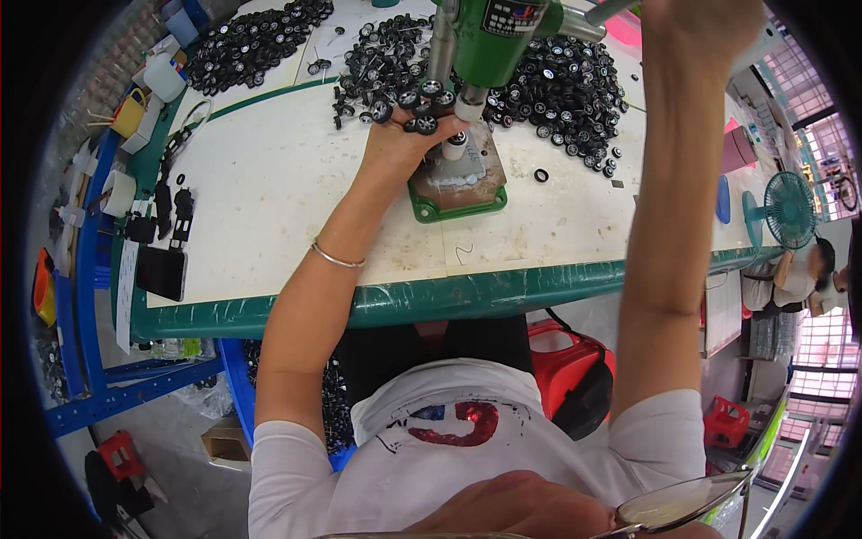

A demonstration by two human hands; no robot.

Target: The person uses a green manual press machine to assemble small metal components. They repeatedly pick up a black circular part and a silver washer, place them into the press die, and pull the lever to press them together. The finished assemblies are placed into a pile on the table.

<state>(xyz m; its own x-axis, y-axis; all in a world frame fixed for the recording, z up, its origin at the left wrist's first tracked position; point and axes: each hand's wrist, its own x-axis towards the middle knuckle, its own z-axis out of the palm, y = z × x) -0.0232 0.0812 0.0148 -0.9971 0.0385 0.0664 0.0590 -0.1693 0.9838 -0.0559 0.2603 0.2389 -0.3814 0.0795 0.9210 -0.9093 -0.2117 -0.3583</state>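
Note:
A green hand press stands at the far middle of the table, its metal ram lowered over a small base plate. My left hand is closed around several small black toy wheels with silver hubs, its thumb reaching beside the ram tip. Under the thumb, a white cylindrical holder with a dark wheel part on top stands on the metal plate. High at the upper right, my right hand is curled in a fist at the press lever; its fingers are partly cut off by the frame edge.
Heaps of black wheels lie behind and beside the press, with another heap far left. One black ring lies right of the base. A phone rests near the left edge. A green fan stands at right.

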